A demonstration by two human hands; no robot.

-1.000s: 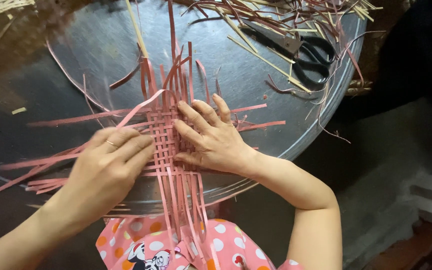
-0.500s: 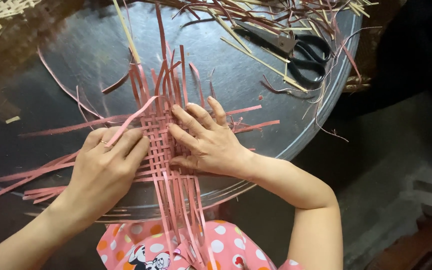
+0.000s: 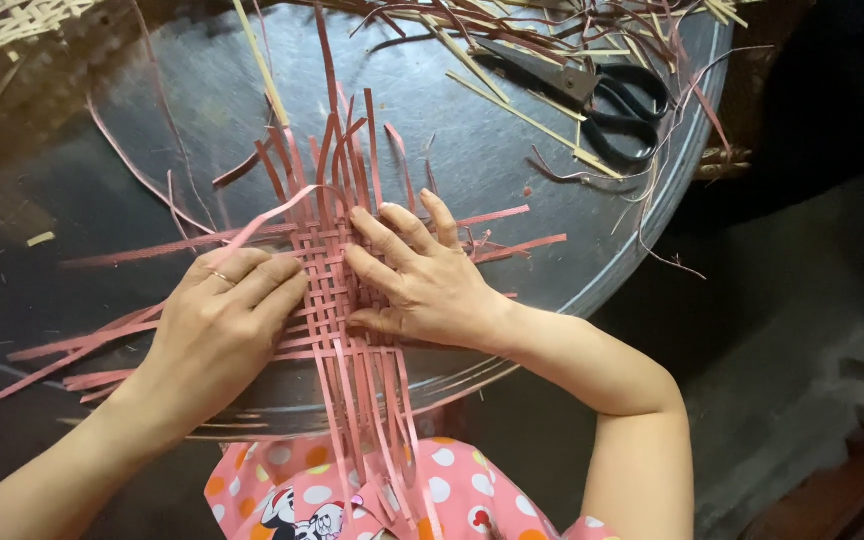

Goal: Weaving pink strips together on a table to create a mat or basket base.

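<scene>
A flat mat woven from pink strips point(image 3: 330, 275) lies on a round metal tray point(image 3: 192, 110), its loose ends fanning out on all sides. My left hand point(image 3: 222, 320) presses flat on the mat's left side, fingers close together, a ring on one finger. Opposite it, my right hand point(image 3: 422, 275) lies on the right side with fingers spread over the weave. One pink strip point(image 3: 267, 215) loops up from the weave toward the left. Neither hand grips anything; both rest on the strips.
Black scissors point(image 3: 612, 100) lie at the tray's far right among loose pink and tan strips point(image 3: 512, 60). A pale woven piece point(image 3: 2, 25) sits at the top left. My pink dotted clothing point(image 3: 372, 495) shows below the tray's near edge.
Both hands stay on the mat with only slight shifts; the view has drifted a little, and the strips' upper ends sit slightly differently.
</scene>
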